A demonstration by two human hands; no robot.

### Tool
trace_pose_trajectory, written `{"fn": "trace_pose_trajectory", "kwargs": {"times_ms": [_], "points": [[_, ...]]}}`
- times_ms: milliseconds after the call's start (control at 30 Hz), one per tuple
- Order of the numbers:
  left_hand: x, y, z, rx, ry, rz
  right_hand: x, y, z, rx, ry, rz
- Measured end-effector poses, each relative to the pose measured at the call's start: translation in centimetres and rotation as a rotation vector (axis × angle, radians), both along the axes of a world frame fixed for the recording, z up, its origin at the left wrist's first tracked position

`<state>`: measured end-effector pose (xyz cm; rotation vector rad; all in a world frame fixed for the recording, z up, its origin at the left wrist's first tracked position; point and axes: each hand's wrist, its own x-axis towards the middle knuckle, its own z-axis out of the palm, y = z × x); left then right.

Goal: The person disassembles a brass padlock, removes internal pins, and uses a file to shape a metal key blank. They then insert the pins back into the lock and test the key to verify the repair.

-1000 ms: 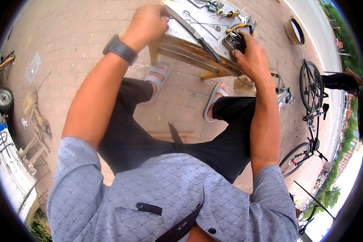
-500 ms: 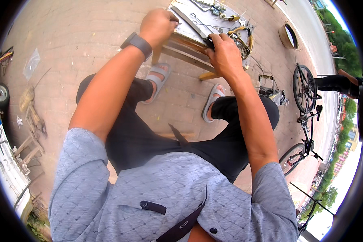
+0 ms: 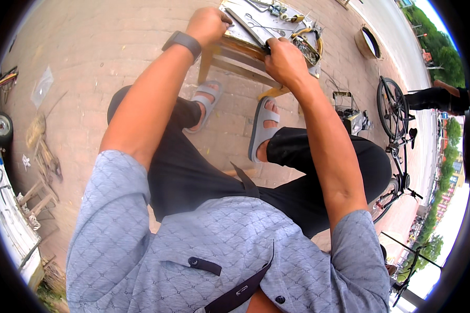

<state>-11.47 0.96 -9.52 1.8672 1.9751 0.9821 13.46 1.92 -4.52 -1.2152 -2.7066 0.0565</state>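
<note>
- Right hand (image 3: 286,61): fingers wrapped round the dark handle of the file (image 3: 245,26), which lies along the worktop (image 3: 239,32).
- Left hand (image 3: 209,25): fingers bunched by the left edge, near the blade; whether they grip anything, I cannot tell.
- A slipping blade could scrape those fingers.
- A rightward knock could spill the parts tin (image 3: 315,63), near the edge.
- Pliers (image 3: 320,43) crowd the right side; room opens leftward over paving (image 3: 125,57).

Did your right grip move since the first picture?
Yes. Against the table, the right grip moved left along its front edge, to the handle end of the file.
</note>
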Motion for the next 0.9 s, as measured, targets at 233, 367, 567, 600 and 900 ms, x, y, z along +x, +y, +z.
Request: {"fn": "trace_pose_trajectory", "kwargs": {"times_ms": [233,367,567,600,900], "points": [[-1.3,1.0,-1.2,-0.006,-0.025,0.037,-0.5,0.3,0.0,-0.021,0.004,-0.055],[-1.0,1.1,-1.3,0.017,0.015,0.057,-0.5,0.7,0.1,-0.071,-0.011,-0.107],[-0.7,1.0,-0.6,-0.026,-0.024,0.031,-0.5,0.7,0.2,-0.075,0.017,-0.126],[-0.7,1.0,-0.7,-0.022,-0.033,0.029,-0.5,0.7,0.2,-0.075,0.014,-0.124],[-0.8,0.9,-1.3,-0.040,-0.146,0.026,-1.3,-0.5,0.7,-0.188,0.035,-0.172]]}}
